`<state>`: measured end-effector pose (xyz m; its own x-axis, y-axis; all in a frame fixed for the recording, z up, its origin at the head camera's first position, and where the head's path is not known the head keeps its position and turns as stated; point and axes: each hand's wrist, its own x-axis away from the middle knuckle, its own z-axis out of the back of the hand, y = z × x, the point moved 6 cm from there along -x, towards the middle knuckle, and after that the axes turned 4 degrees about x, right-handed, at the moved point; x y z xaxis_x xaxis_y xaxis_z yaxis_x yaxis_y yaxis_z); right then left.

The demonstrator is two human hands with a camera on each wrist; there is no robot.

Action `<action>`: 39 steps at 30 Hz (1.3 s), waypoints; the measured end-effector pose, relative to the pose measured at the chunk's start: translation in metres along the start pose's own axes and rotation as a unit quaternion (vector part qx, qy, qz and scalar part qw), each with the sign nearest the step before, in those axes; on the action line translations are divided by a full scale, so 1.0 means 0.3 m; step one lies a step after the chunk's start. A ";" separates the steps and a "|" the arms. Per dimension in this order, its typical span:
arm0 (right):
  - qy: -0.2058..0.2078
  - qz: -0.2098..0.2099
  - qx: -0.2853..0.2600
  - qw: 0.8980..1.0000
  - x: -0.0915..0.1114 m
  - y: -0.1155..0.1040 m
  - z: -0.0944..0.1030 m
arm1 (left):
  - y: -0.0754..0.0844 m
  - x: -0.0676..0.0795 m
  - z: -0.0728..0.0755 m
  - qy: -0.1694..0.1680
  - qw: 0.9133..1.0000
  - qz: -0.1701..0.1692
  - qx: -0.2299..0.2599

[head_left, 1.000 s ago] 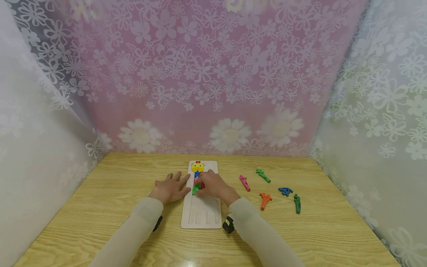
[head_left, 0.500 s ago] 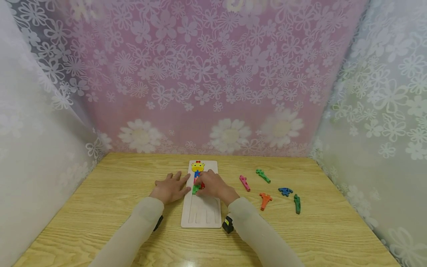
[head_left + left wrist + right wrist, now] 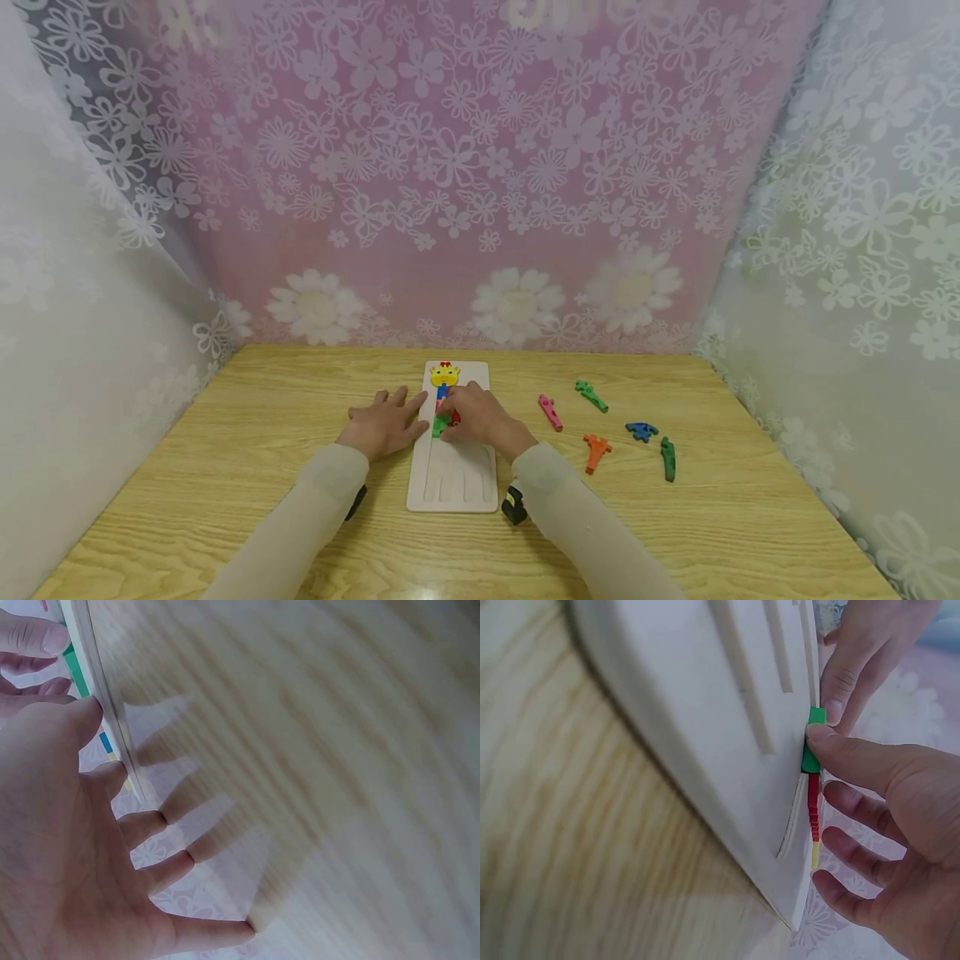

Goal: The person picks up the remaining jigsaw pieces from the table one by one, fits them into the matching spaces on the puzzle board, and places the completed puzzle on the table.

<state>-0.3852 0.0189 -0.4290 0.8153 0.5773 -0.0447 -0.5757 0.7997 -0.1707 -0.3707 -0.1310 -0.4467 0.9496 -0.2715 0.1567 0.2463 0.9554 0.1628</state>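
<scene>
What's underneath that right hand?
Beneath the right hand is part of the pale board, with a green piece and a red piece, both only partly visible. Whatever else the hand covers can't be seen.

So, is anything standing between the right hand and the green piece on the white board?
Nothing visible: the right hand touches the green piece. The left hand is at the left edge of the white board, and the loose pieces lie to the right.

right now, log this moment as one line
left hand: touching board | right hand: holding green piece on board | orange piece, pink piece: off board
</scene>
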 end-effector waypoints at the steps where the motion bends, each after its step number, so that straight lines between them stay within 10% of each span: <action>1: 0.001 0.000 0.001 1.000 0.000 0.000 0.000 | 0.000 0.000 0.001 -0.001 1.000 0.000 0.001; 39: 0.002 0.028 -0.025 0.999 0.037 0.029 0.028 | -0.003 -0.007 0.001 -0.010 1.000 0.002 0.014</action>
<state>-0.3817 0.0336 -0.4227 0.7819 0.6207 -0.0590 -0.6169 0.7564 -0.2176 -0.3731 -0.1312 -0.4467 0.9462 -0.2707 0.1774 0.2370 0.9528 0.1897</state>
